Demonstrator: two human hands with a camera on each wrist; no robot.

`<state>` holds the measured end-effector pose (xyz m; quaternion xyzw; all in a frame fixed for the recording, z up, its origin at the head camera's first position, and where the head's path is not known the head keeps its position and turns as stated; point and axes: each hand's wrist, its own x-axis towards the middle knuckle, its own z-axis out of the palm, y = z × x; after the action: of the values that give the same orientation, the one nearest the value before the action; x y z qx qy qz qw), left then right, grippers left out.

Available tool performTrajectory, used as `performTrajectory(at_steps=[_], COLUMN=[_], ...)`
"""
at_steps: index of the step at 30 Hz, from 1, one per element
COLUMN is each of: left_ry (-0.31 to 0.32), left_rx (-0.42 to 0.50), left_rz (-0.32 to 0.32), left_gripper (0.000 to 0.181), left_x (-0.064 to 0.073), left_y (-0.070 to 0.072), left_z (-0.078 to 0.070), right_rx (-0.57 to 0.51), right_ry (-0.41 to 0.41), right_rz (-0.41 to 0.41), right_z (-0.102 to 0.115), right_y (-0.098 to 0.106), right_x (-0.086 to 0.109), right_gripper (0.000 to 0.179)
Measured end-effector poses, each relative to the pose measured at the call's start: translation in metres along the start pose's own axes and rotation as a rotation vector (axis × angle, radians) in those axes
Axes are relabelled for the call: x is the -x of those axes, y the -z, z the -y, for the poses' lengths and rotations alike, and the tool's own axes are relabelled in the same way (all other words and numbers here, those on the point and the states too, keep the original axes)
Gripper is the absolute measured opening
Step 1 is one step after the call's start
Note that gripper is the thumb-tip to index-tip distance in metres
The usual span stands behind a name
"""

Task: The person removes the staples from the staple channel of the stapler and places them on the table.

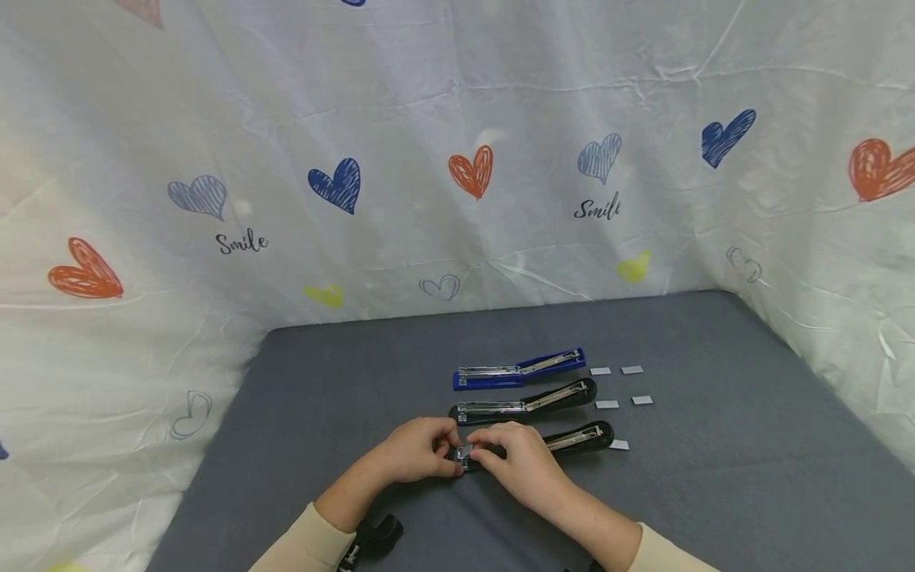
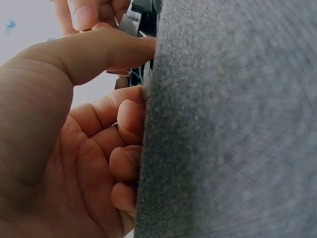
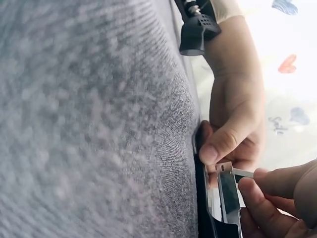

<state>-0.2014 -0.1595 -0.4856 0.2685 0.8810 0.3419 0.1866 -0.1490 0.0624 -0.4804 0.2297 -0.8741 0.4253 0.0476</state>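
Observation:
The nearest black stapler (image 1: pixel 588 436) lies opened out on the table, its front end between both hands. My left hand (image 1: pixel 415 451) grips that front end; in the right wrist view its thumb presses on the black base (image 3: pixel 202 191). Between thumb and fingertips my right hand (image 1: pixel 525 465) pinches a small strip of staples (image 3: pixel 244 173) at the stapler's metal channel (image 3: pixel 229 193). In the left wrist view the curled left fingers (image 2: pixel 126 161) rest against the cloth, and the stapler's metal front (image 2: pixel 130 24) is partly hidden.
Behind lie another opened black stapler (image 1: pixel 489 411) and an opened blue stapler (image 1: pixel 488 381). Several pale staple strips (image 1: pixel 607 404) lie to their right. A grey cloth (image 1: pixel 343 373) covers the table. A white curtain (image 1: pixel 400 238) with printed hearts hangs behind. The left wrist bears a black camera (image 1: pixel 379 540).

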Motion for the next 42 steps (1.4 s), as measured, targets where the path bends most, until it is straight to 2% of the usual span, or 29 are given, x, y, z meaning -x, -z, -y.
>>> performTrajectory(at_steps=[11, 19, 23, 29, 36, 42], left_ry=[0.009, 0.014, 0.010, 0.008, 0.007, 0.002], left_rx=[-0.009, -0.013, -0.017, -0.033, -0.040, -0.035], left_rz=[-0.001, -0.015, -0.020, -0.024, -0.031, -0.027], left_gripper=[0.024, 0.027, 0.024, 0.023, 0.023, 0.023], left_x=[0.000, 0.001, 0.000, -0.002, -0.001, 0.000], left_y=[-0.001, 0.000, -0.001, -0.003, -0.002, -0.002], left_z=[0.001, 0.001, 0.001, 0.003, 0.003, 0.002], right_rx=[-0.130, -0.197, -0.234, -0.270, -0.308, -0.248], right_ry=[-0.088, -0.092, -0.127, -0.169, -0.126, -0.150], right_rz=[-0.020, -0.001, 0.038, 0.105, 0.094, 0.089], right_z=[0.006, 0.016, 0.016, 0.017, 0.012, 0.008], right_y=[0.006, 0.022, 0.039, 0.075, 0.111, 0.138], right_x=[-0.001, -0.003, -0.005, -0.005, -0.002, 0.002], right_gripper=[0.016, 0.015, 0.016, 0.018, 0.017, 0.019])
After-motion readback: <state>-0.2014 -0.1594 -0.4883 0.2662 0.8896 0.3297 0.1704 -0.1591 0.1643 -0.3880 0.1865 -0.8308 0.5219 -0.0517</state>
